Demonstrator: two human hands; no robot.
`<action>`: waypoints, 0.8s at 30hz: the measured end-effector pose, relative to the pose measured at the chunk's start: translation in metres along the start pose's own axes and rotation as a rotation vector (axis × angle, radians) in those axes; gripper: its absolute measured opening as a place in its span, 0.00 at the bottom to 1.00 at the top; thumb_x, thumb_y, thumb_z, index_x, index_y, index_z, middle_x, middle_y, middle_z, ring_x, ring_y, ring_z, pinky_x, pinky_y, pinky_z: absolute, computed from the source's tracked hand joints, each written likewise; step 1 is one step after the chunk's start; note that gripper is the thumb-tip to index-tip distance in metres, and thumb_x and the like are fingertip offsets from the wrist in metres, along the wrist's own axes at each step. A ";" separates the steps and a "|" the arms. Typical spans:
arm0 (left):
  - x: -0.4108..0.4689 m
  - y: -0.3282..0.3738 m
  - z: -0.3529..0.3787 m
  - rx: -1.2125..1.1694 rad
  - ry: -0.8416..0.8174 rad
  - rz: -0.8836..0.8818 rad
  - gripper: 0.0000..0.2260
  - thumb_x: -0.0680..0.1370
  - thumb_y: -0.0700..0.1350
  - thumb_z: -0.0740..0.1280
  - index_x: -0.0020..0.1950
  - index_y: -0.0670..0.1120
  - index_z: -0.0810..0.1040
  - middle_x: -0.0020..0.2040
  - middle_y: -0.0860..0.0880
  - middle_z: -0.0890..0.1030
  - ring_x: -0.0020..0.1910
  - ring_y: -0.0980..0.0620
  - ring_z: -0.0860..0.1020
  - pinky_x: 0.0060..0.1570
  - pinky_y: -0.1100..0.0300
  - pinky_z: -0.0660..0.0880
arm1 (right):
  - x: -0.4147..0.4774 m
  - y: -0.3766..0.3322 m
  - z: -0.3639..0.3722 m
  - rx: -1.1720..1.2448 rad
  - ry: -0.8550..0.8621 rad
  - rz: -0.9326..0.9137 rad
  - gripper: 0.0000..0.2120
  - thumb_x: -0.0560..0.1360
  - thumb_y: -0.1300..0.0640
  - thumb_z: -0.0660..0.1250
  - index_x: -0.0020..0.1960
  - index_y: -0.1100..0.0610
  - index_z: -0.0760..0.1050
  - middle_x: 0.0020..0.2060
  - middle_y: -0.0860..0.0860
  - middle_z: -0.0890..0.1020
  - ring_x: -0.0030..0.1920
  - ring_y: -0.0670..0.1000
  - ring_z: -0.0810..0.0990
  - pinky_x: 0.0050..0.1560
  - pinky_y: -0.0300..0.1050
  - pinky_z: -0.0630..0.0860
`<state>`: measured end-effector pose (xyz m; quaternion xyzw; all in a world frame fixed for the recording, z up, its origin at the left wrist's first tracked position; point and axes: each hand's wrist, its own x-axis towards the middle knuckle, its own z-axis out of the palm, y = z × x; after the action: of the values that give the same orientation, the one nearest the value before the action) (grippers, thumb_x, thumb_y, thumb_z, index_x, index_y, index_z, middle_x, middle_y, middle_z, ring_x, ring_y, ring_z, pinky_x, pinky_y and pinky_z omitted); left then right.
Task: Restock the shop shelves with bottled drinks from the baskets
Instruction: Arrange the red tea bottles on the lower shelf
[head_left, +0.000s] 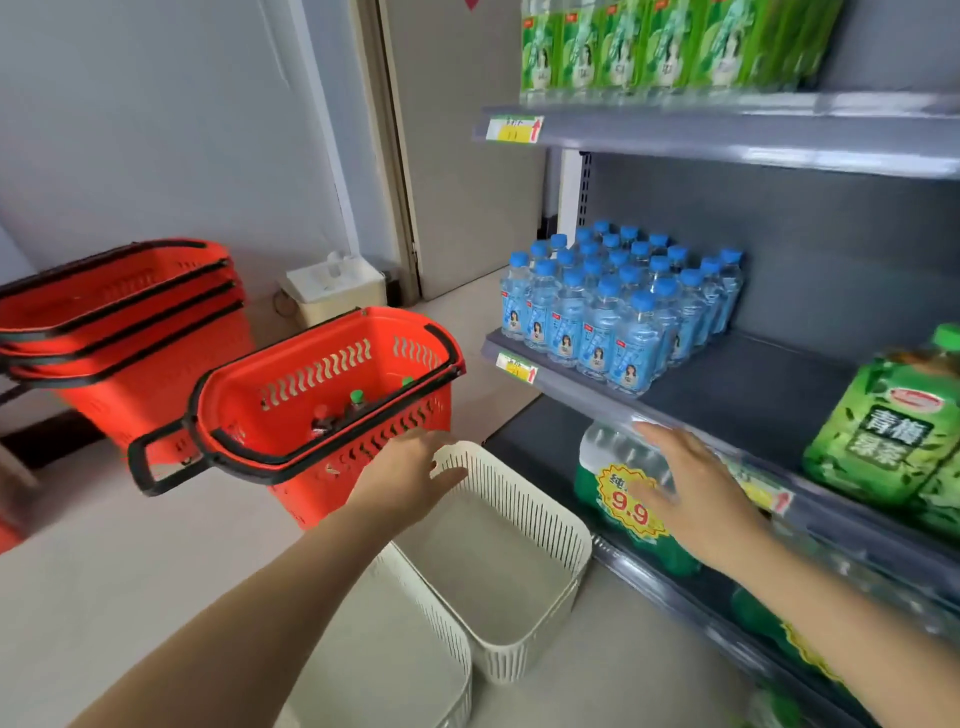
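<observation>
A red shopping basket (332, 364) stands on the floor at the middle left and holds a few bottles with green caps (356, 399). My left hand (410, 475) is open, its fingers at the rim of an empty white slatted basket (540, 525) just in front of the red one. My right hand (691, 488) hovers open and empty before the bottom shelf, over a green shrink-wrapped water pack (613, 467). On the middle shelf (571, 387) stand several blue-capped bottles (618, 306) and large green tea bottles (888, 431).
A second white basket (415, 660) sits nearer to me. A stack of red baskets (119, 317) stands at the far left by the wall. Green-labelled bottles (649, 47) fill the top shelf. A white box (337, 286) sits by the door.
</observation>
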<state>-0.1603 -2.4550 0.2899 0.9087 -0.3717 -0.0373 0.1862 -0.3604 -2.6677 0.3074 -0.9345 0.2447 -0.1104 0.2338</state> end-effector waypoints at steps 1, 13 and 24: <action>0.009 -0.004 0.009 0.005 -0.016 -0.019 0.20 0.76 0.55 0.67 0.66 0.52 0.73 0.64 0.51 0.75 0.62 0.52 0.73 0.61 0.57 0.70 | 0.012 0.004 0.008 0.026 -0.016 -0.003 0.28 0.76 0.54 0.67 0.73 0.51 0.61 0.68 0.50 0.68 0.66 0.51 0.68 0.65 0.45 0.64; 0.058 0.034 0.005 0.002 -0.218 -0.209 0.20 0.76 0.55 0.66 0.67 0.52 0.73 0.65 0.51 0.75 0.63 0.51 0.73 0.64 0.58 0.68 | 0.088 -0.008 -0.020 0.177 -0.214 -0.012 0.27 0.77 0.54 0.66 0.73 0.52 0.61 0.68 0.49 0.68 0.69 0.50 0.65 0.68 0.45 0.63; 0.071 0.066 -0.147 -0.004 -0.220 -0.255 0.21 0.76 0.57 0.65 0.68 0.53 0.71 0.66 0.53 0.74 0.65 0.53 0.72 0.62 0.57 0.71 | 0.114 -0.104 -0.135 0.097 -0.324 0.003 0.27 0.77 0.51 0.64 0.73 0.52 0.61 0.68 0.50 0.67 0.68 0.53 0.64 0.67 0.47 0.65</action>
<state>-0.1221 -2.5017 0.4552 0.9387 -0.2712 -0.1606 0.1398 -0.2638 -2.6977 0.4858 -0.9273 0.1994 0.0302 0.3153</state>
